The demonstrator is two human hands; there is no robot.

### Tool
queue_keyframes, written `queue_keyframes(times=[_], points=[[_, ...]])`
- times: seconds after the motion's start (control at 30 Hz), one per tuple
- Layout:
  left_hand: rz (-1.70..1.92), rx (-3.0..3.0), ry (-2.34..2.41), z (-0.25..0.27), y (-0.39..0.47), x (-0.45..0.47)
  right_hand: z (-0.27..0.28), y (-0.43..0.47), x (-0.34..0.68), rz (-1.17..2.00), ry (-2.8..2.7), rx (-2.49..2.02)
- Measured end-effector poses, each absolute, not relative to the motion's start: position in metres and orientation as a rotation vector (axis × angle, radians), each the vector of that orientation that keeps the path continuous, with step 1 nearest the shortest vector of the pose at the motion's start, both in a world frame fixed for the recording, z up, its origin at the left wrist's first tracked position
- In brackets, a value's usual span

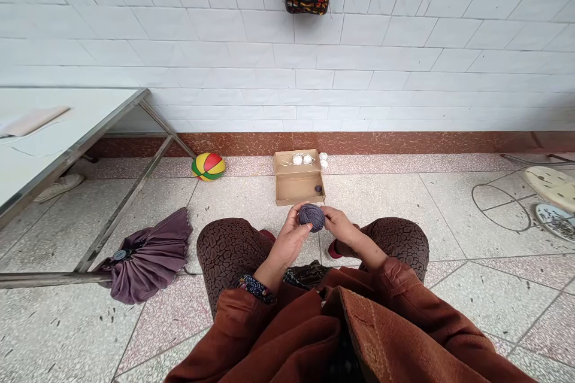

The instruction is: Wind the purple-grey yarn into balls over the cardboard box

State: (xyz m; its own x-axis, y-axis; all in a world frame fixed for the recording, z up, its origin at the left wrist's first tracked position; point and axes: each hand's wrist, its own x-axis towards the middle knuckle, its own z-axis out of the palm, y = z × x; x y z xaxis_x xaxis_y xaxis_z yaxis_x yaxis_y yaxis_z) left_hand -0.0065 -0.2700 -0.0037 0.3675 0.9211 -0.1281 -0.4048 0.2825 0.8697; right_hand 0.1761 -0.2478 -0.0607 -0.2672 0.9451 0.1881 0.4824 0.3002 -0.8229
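In the head view, I have a dark grey yarn ball (311, 217) up between my knees, in front of my lap. My left hand (290, 238) is curled around its left side, fingers behind and thumb in front, closed enough to have firm hold of it. My right hand (340, 226) comes in at 3 o'clock of the ball, fingers bent and their tips right at its edge; I cannot tell whether they pinch the yarn or only touch it.

Counting 12 as straight ahead to the wall, an open cardboard box (294, 188) sits on the floor near 12 o'clock, just beyond my hands. A small dark ball (318, 189) lies at the right end of its nearer half, and a dark strand (323, 197) runs from the box toward my right hand. Two white balls (297, 159) lie in the farther half, and two more white ones (324, 160) rest just outside, at the box's 2 o'clock.

At my 10 o'clock is a red, yellow and green ball (208, 166); between 8 and 9, a purple umbrella (153, 257). A black basket (309, 7) hangs on the wall at 12.
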Motion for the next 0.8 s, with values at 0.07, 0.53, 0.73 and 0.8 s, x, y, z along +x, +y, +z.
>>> queue_keyframes(times=[0.07,0.53,0.73,0.8], points=[[1.049,0.850,0.763,-0.005,-0.267,-0.008,-0.060,-0.253,0.174,0.828,-1.958,-1.293],[1.075,1.232,1.050,-0.020,-0.258,-0.017,0.028,-0.260,0.174,0.840,-2.062,-1.014],[0.915,1.260,0.883,-0.011,-0.266,-0.017,0.020,-0.224,0.179,0.645,-2.011,-1.040],[0.898,1.239,0.803,-0.009,-0.268,-0.017,0.007,-0.218,0.179,0.657,-1.956,-1.054]])
